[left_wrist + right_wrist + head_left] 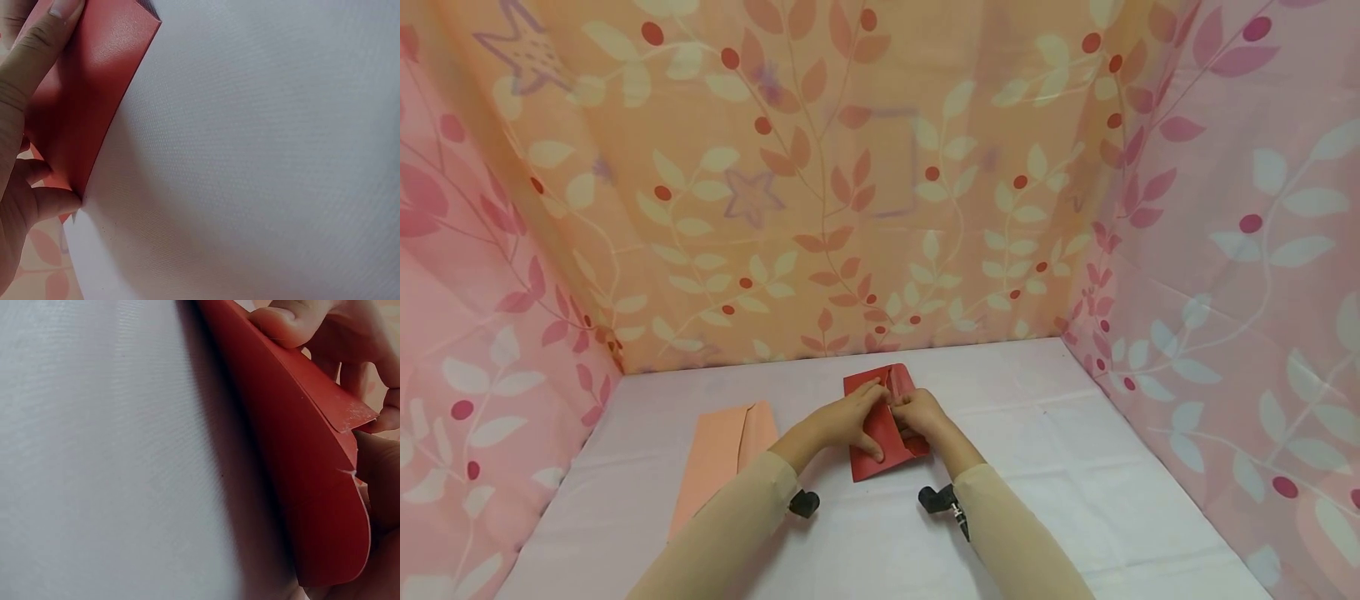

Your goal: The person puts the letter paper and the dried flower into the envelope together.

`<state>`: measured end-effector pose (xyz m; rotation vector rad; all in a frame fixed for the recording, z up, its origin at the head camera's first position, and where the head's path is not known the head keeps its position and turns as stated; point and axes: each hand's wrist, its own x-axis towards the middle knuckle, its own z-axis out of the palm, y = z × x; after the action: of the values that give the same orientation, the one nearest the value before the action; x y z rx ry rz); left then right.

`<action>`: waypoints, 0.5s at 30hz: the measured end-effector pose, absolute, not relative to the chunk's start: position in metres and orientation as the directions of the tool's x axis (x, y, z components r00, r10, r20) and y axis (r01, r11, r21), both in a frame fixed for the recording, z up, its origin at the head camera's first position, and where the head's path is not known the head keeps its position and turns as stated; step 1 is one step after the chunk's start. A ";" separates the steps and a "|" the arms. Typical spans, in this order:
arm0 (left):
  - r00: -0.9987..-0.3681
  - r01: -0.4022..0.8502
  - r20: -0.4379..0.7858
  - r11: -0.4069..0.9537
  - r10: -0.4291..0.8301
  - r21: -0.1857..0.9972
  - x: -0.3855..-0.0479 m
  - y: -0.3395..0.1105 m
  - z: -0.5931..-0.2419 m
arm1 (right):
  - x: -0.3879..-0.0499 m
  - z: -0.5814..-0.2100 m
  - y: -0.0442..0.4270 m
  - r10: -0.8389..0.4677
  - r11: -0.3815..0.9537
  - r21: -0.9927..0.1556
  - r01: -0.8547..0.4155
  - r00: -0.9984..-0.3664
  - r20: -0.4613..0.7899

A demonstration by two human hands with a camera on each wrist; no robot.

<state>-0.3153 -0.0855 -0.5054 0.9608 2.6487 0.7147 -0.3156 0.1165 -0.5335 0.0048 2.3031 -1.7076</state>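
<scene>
A red envelope (882, 425) is held tilted above the white table, its flap unfolded to the right. My left hand (848, 418) grips its body, thumb on the near face and fingers over the upper part. In the left wrist view, the left hand (19, 125) spans the red paper with fingertips near its edge. At the opening, my right hand (922, 414) has curled fingers pinching the envelope's edge beside the flap (331, 537). Whether those fingers hold anything inside is hidden. The right hand (384, 550) shows only partly and darkly in its own wrist view.
A salmon-pink envelope (715, 450) lies flat left of the left hand, partly covered by the left sleeve (730, 525). White cloth covers the table (1045, 467). Floral curtains (850, 167) enclose the back and both sides.
</scene>
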 end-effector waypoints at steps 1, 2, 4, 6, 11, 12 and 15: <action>-0.757 0.538 -0.051 0.666 0.651 0.517 -0.316 -0.086 -0.506 | -0.315 -0.534 0.116 -0.159 0.310 -0.938 0.157 -0.964 -0.213; -0.756 0.540 -0.050 0.664 0.653 0.517 -0.316 -0.086 -0.506 | -0.315 -0.534 0.116 -0.159 0.314 -0.938 0.150 -0.965 -0.208; -0.756 0.539 -0.050 0.665 0.652 0.517 -0.317 -0.086 -0.507 | -0.314 -0.534 0.116 -0.160 0.315 -0.939 0.140 -0.967 -0.198; -0.755 0.542 -0.050 0.665 0.654 0.514 -0.317 -0.087 -0.508 | -0.314 -0.535 0.117 -0.167 0.313 -0.941 0.131 -0.968 -0.190; -0.753 0.545 -0.051 0.666 0.656 0.509 -0.317 -0.087 -0.508 | -0.314 -0.536 0.118 -0.189 0.288 -0.950 0.123 -0.965 -0.182; -0.753 0.546 -0.049 0.664 0.656 0.511 -0.317 -0.087 -0.508 | -0.314 -0.536 0.119 -0.197 0.283 -0.952 0.120 -0.964 -0.180; -0.756 0.541 -0.053 0.669 0.652 0.510 -0.316 -0.086 -0.507 | -0.312 -0.534 0.122 -0.228 0.285 -0.953 0.105 -0.958 -0.174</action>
<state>-0.3157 -0.0861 -0.5069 0.9647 2.6531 0.7005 -0.3123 0.1217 -0.5341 -0.1123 2.2805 -1.7246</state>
